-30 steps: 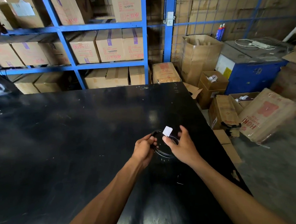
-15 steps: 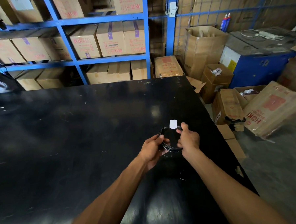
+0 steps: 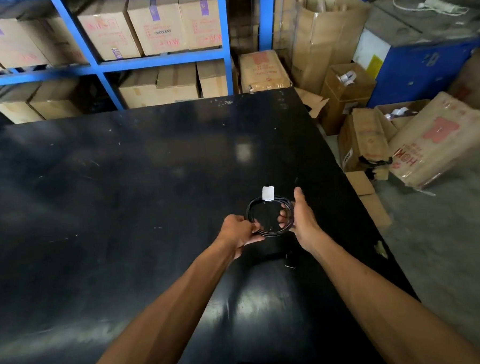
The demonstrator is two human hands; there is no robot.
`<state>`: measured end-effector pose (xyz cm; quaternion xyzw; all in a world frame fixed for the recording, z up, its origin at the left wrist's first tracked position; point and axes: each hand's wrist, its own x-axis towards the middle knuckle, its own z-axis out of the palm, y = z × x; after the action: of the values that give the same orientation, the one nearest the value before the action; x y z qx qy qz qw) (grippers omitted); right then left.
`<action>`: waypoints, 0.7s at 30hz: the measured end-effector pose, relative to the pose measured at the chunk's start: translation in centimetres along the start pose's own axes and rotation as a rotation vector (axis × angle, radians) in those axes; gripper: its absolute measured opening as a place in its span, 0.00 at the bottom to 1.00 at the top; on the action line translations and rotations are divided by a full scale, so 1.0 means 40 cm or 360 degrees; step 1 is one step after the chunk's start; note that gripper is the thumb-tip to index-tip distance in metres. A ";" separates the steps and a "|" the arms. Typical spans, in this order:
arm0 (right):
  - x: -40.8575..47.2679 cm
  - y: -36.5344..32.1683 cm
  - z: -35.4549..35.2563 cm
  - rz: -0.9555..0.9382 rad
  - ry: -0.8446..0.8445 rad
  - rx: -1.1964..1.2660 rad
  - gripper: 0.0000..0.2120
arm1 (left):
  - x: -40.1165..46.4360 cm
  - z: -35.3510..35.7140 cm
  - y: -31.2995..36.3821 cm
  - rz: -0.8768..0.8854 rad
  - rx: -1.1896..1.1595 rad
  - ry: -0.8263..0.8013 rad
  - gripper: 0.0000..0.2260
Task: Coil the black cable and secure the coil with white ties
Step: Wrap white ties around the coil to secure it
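Note:
A black cable, wound into a round coil (image 3: 251, 209), is held just above the black table (image 3: 122, 188). A white tie (image 3: 267, 193) wraps the far side of the coil and stands up from it. My left hand (image 3: 238, 233) pinches the near left part of the coil. My right hand (image 3: 302, 220) grips the right side, fingers curled through the loop and thumb pointing away. A black cable end with a plug (image 3: 289, 261) lies on the table below my hands.
The table's right edge (image 3: 354, 203) runs close to my right hand. Cardboard boxes (image 3: 431, 138) lie on the floor to the right. Blue shelving (image 3: 160, 60) with cartons stands behind the table, and a blue cabinet (image 3: 421, 61) at the far right.
My right hand let go of the white tie and moved to grip the coil's right side. The tie now stands alone on the far side. Both hands stayed over the same spot.

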<state>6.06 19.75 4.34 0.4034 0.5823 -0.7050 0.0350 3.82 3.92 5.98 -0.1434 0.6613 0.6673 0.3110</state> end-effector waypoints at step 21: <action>0.044 0.146 -0.122 -0.0808 -0.0056 -0.1863 0.08 | 0.089 -0.036 -0.120 -0.0253 -0.0067 0.0174 0.03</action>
<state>10.49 22.75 -1.34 0.1553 0.9479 -0.2629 0.0909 3.67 2.99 -0.10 -0.2381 0.6497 0.6454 0.3235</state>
